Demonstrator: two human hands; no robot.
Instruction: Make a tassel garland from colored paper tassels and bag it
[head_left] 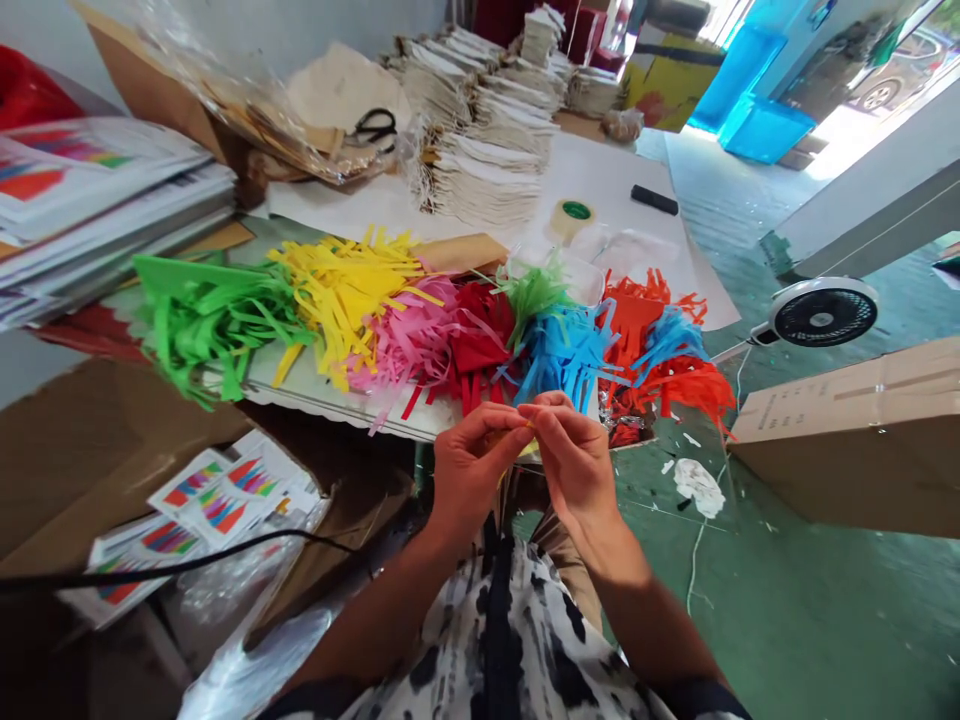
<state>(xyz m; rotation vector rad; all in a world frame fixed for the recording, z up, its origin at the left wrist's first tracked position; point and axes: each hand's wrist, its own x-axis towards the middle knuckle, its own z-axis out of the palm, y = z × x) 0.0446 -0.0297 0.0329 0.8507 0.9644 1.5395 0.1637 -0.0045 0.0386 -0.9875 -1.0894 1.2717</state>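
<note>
Lap: black-and-white patterned cloth [502,640] lies closest, under both forearms, on the near side of the blue fringe [562,355].
Held piece: a small yellowish piece [525,445], just on the near side of the blue fringe at the table [315,395] edge. Fingers cover most of it, so I cannot tell what it is.
Left hand: the left hand [469,465] is curled, thumb and forefinger pinched on the piece.
Right hand: the right hand [574,460] is pinched on the same piece, its fingertips touching the left's.
Doing it well: to my eye, a light grip right at the fingertips suits so small a thing, with the hands held clear of the loose strips so nothing snags.
Left of the blue fringe: red fringe [480,335], then pink fringe [409,345], yellow fringe [352,285] and green fringe [202,320], overlapping in a row.
Right of it: orange fringe [675,375], partly hanging off the table.
Beyond it: a tape roll [574,215]; farther back, scissors [375,125].
Far right of it: a small fan [821,312] and a cardboard box [847,440].
</note>
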